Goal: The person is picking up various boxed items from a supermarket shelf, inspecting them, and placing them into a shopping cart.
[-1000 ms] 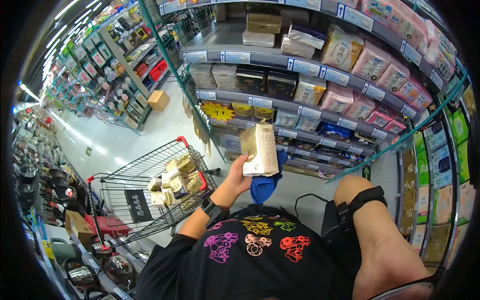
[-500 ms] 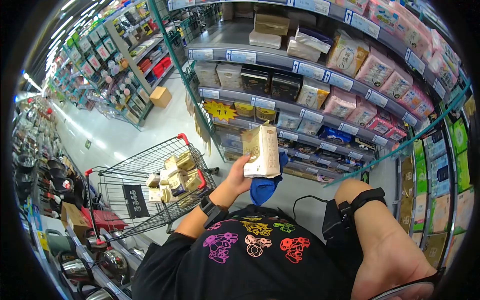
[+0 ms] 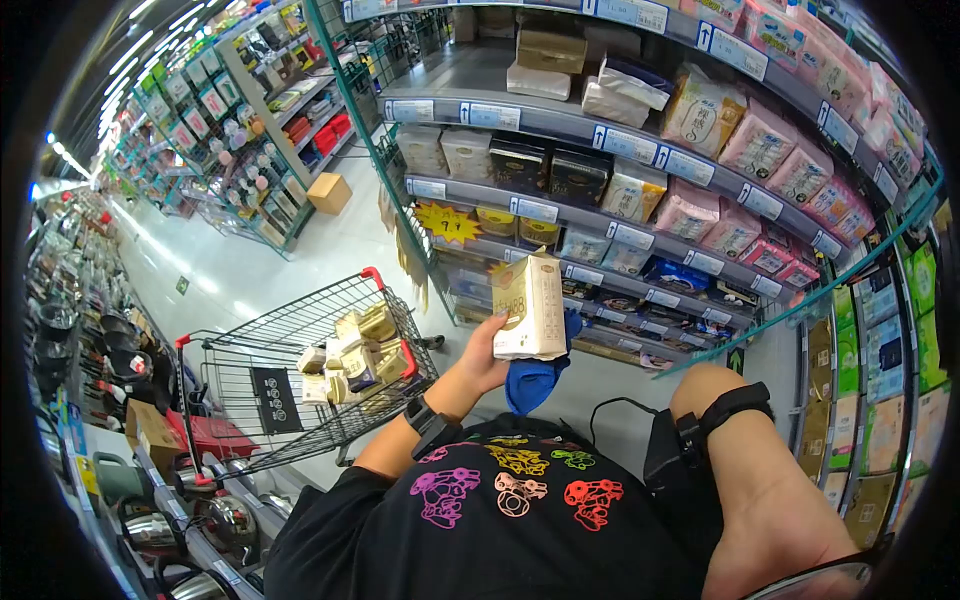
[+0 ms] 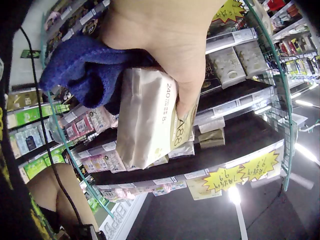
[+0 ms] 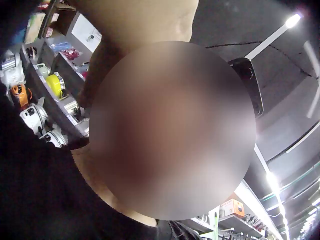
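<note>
My left hand (image 3: 482, 362) grips a white and gold pack of tissues (image 3: 530, 308) from its left side, in front of the shelves. Thumb and palm press on the pack (image 4: 145, 120) in the left wrist view, where "240" is printed on its end. A dark blue cloth (image 3: 536, 385) hangs beneath the pack, bunched by the same hand. My right arm is bent up toward the head, with the right hand (image 3: 785, 510) at the lower right near a pair of glasses (image 3: 800, 582). Its fingers are hidden; the right wrist view is largely blurred.
A wire shopping cart (image 3: 300, 320) stands at the left with several tissue packs (image 3: 352, 360) inside. Ahead rise shelves (image 3: 640, 145) of packaged tissues and pads. Kettles (image 3: 225, 525) line the lower left, and a cardboard box (image 3: 329, 193) sits on the floor farther off.
The shelves have shifted slightly to the right in the head view. My left hand keeps its grip on the tissue pack, and the right arm stays raised.
</note>
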A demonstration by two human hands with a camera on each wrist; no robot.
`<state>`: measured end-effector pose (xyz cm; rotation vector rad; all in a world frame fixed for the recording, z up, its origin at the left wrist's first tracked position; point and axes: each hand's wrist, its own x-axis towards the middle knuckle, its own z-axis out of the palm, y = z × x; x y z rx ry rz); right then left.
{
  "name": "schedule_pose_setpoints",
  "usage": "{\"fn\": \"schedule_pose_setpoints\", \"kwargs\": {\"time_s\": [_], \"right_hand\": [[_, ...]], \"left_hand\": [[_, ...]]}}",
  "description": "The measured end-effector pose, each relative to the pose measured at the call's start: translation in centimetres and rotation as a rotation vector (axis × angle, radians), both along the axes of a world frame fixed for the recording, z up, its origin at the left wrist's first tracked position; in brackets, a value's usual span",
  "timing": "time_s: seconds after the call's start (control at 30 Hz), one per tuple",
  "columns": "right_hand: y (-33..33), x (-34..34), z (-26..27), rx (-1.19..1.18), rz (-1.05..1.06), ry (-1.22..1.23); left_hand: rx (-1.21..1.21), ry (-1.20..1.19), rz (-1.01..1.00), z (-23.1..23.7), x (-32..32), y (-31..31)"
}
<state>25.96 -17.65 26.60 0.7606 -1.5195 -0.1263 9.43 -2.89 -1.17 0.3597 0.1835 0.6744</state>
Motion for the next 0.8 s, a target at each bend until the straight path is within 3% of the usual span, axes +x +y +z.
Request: {"fn": "schedule_pose_setpoints", "kwargs": {"time_s": [0.1,0.13,0.2,0.33,0.4,0.53,0.63,0.7,0.73,0.8], "right_hand": [[0.0,0.3,0.1,0.017,0.081,-0.094],[0.1,0.0,0.1,0.031,-0.065,0.041],[0.3,-1.2,0.6,0.002,0.029,0.029],[0.4,-2.0,0.6,0.05,0.055,0.245],[-2.9,2.2,-1.9,-0.037,-0.143,0.038],[-0.5,-0.3,-0.5,-0.035,0.192,-0.056],[-0.7,-0.4,-0.7,0.058,-0.067,0.202],[-1.5,1.4,-1.7,0.006,0.03,0.075],[-0.9,0.8,-1.2,0.047,-0.095,0.231],[-0.1,-0.6,-0.1,-0.036,0.122,0.056]], "left_hand": [[0.0,0.025,0.019,0.2,0.0,-0.1],[0.005,0.029,0.024,0.4,0.0,-0.1],[0.015,0.04,0.028,1.0,0.1,-0.2],[-0.022,-0.02,-0.005,1.6,0.3,-0.2],[-0.062,-0.121,-0.047,1.0,0.1,0.0],[-0.053,-0.151,-0.049,1.0,0.2,0.0],[-0.071,-0.119,-0.044,1.0,0.3,0.0],[-0.07,-0.09,-0.033,1.0,0.2,0.0],[-0.065,-0.087,-0.022,1.0,0.2,0.0],[-0.059,-0.077,-0.008,0.8,0.2,0.0]]}}
